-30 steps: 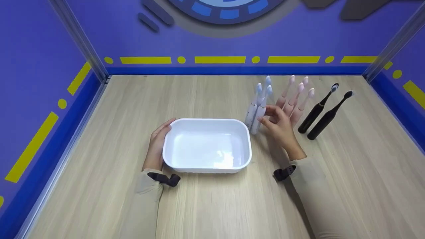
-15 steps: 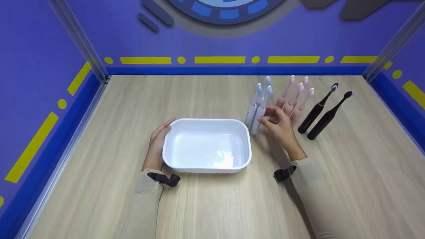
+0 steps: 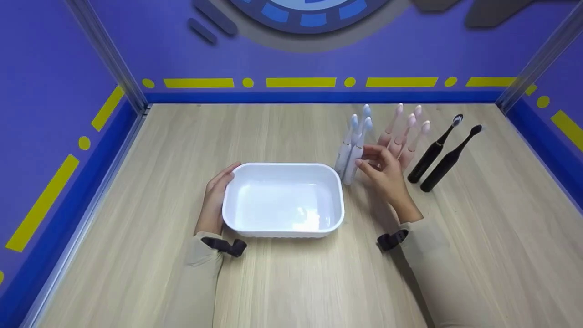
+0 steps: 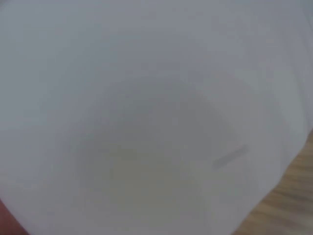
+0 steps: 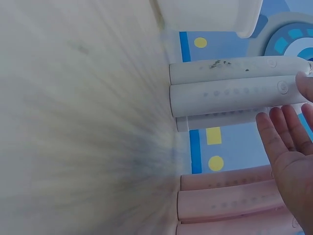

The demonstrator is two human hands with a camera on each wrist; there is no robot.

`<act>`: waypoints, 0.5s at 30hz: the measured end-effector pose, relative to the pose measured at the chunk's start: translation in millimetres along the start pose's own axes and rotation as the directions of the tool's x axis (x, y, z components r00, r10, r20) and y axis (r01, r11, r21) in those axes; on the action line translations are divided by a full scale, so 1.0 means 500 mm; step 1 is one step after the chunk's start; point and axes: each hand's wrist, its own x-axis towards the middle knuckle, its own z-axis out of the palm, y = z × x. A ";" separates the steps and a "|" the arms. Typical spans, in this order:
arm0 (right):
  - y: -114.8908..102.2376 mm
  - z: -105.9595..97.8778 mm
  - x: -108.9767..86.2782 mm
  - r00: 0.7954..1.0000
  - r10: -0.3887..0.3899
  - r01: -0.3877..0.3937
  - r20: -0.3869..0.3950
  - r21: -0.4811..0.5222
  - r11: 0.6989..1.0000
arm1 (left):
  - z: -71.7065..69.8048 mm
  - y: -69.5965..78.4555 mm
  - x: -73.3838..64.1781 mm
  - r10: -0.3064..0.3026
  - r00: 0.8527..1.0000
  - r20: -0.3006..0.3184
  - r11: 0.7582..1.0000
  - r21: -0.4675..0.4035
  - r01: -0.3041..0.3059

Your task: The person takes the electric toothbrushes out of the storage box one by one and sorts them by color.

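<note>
A white rectangular basin (image 3: 283, 205) stands on the table, and my left hand (image 3: 214, 198) rests along its left side with the thumb by the rim. The left wrist view is mostly filled by the basin's blurred wall (image 4: 156, 122). To the right of the basin, three white electric toothbrushes (image 3: 342, 157) stand upright close together, bristles up. My right hand (image 3: 387, 175) pinches the nearest white electric toothbrush (image 5: 225, 97) between thumb and fingers, its base on the table. Some of the fingers are hidden in the head view.
Several pink electric toothbrushes (image 3: 395, 145) stand just behind my right hand. Two black electric toothbrushes (image 3: 442, 169) stand farther right. Blue panels (image 3: 291, 64) with yellow marks border the wooden table (image 3: 291, 282) at the back and both sides.
My right hand has barely shifted and stays at the nearest white toothbrush. The left hand, the basin and the other toothbrushes keep their places.
</note>
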 end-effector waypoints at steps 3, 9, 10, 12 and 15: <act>-0.003 0.000 -0.002 1.000 -0.013 0.013 -0.007 0.007 1.000 | 0.000 0.000 0.000 0.001 1.000 0.001 1.000 0.006 -0.001; -0.010 0.001 -0.006 0.999 -0.039 0.040 -0.035 0.029 0.999 | -0.003 -0.001 0.001 -0.008 1.000 0.013 1.000 -0.006 0.008; -0.011 0.001 -0.007 0.998 -0.044 0.046 -0.040 0.032 0.998 | -0.003 -0.001 0.002 -0.010 1.000 0.014 1.000 -0.008 0.011; -0.012 0.001 -0.008 0.997 -0.055 0.056 -0.048 0.032 0.998 | -0.004 -0.001 0.003 -0.016 1.000 0.020 1.000 -0.012 0.016; -0.014 0.001 -0.009 0.997 -0.063 0.065 -0.054 0.039 0.997 | -0.004 0.000 0.004 -0.021 1.000 0.022 1.000 -0.015 0.021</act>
